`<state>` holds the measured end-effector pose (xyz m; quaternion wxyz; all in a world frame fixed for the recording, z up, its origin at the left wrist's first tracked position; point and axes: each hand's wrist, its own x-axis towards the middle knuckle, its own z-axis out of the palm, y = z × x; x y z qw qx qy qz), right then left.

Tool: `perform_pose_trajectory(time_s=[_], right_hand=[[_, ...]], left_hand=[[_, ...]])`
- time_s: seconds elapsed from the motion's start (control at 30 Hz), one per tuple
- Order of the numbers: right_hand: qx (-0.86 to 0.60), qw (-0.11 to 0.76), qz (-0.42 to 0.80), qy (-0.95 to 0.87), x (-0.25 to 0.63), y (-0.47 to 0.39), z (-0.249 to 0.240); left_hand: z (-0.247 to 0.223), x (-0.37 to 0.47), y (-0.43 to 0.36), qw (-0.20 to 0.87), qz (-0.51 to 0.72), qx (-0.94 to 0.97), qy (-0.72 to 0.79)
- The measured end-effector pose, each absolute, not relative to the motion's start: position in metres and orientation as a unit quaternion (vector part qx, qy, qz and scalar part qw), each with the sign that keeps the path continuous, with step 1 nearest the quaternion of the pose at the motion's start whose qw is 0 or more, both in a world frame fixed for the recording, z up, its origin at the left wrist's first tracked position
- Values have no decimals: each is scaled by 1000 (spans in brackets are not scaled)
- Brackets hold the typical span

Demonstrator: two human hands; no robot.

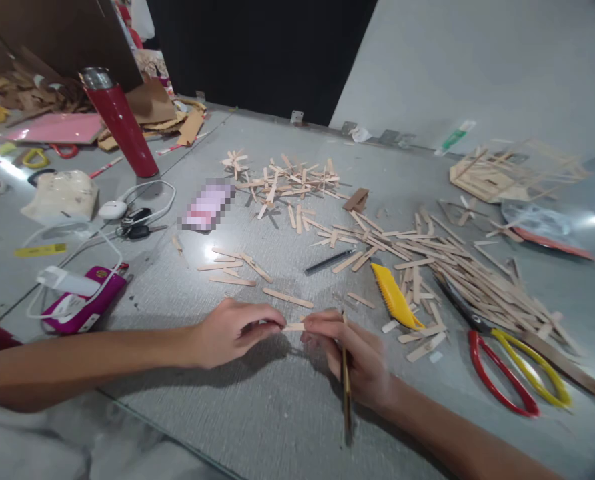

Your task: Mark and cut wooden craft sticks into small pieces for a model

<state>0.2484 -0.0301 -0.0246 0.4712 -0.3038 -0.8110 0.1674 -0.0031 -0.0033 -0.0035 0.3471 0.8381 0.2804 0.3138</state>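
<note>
Near the table's front edge, a short wooden stick piece [294, 327] is pinched between both hands. My left hand [240, 330] holds its left end with thumb and fingertips. At its right end are the closed fingertips of my right hand [350, 353], which also has a thin brown brush-like tool [346, 393] between its fingers, pointing down toward the table edge. Just beyond the hands lies a loose wooden stick [288, 298], with several more sticks [232, 281] to the left. A dark pen-like tool [330, 261] rests farther back.
Right: stick pile [477, 280], yellow cutter [395, 295], red-and-yellow-handled scissors [502, 363], wooden frame [492, 177]. Back middle: joined stick pieces [297, 179]. Left: red bottle [122, 127], purple power bank [87, 303] with white cable, keys [138, 231], blurred pink item [208, 205].
</note>
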Motion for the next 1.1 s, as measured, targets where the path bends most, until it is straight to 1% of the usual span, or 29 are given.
perform_pose_trajectory(time_s=[0.17,0.4,0.57,0.8,0.93,1.1], right_hand=[[-295,471,176,-812,248,-31,-30],[-257,442,184,-839,248,-32,-23],[-247,431,211,-842,246,-32,-15],[-256,437,197,-839,248,-31,-21],[-258,454,189,-832,248,-31,-25],[-269,468,174,-823,247,-30,-26]], left_hand=[[-6,-4,-1,367,290,838,282],[-11,-6,-5,305,229,885,266],[-10,-2,-9,291,190,890,295],[-6,2,-11,355,182,853,337],[-3,2,-10,362,217,834,355],[1,0,-5,421,236,810,332]])
